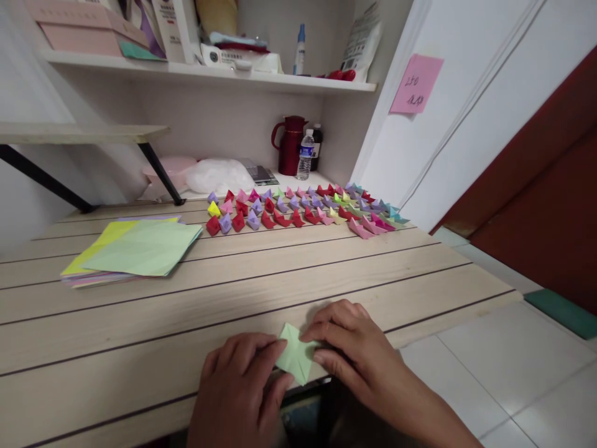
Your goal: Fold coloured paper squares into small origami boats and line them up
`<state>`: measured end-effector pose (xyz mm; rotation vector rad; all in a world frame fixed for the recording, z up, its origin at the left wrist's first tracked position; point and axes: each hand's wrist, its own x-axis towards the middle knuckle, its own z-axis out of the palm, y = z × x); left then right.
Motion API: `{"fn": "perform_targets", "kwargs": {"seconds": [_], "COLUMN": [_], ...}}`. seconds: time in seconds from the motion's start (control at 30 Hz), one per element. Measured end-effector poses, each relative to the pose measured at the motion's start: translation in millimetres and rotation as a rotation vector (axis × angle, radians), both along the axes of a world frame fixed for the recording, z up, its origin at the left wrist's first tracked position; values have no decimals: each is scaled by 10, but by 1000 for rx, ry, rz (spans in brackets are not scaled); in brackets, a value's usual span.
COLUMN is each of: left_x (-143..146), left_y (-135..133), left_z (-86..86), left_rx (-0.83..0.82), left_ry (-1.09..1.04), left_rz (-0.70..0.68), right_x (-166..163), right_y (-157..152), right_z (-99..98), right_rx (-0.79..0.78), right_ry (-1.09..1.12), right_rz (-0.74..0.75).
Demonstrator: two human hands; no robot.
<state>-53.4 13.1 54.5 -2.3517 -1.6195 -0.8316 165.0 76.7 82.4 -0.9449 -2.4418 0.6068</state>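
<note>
A small folded square of pale green paper [295,354] is held at the table's front edge, turned so one corner points away from me. Creases run across its face. My left hand [240,379] grips its left side between thumb and fingers. On the right side, my right hand [349,345] pinches it with thumb and fingertips. Further back to the left lies a stack of coloured paper sheets [144,249], light green and yellow on top. Several rows of folded paper boats [282,218] in red, purple, pink, yellow, green and blue stand along the table's far side.
The slatted wooden table [224,274] ends near my body and on the right. Behind it, a white shelf unit holds a dark red jug [291,146], a water bottle [306,155] and a white plastic bag [219,176]. A small raised stand [84,134] is at left.
</note>
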Motion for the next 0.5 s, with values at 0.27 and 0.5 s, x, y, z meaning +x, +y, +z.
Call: {"fn": "perform_targets", "kwargs": {"seconds": [0.27, 0.5], "left_x": [50, 42], "left_y": [49, 38], "left_z": [22, 35], "left_rx": [23, -30], "left_ry": [-85, -97], "left_rz": [49, 64], "right_x": [31, 9], "right_y": [79, 78], "right_z": [21, -4], "right_rx": [-39, -12], "right_ry": [20, -3], "right_rz": [49, -7]}}
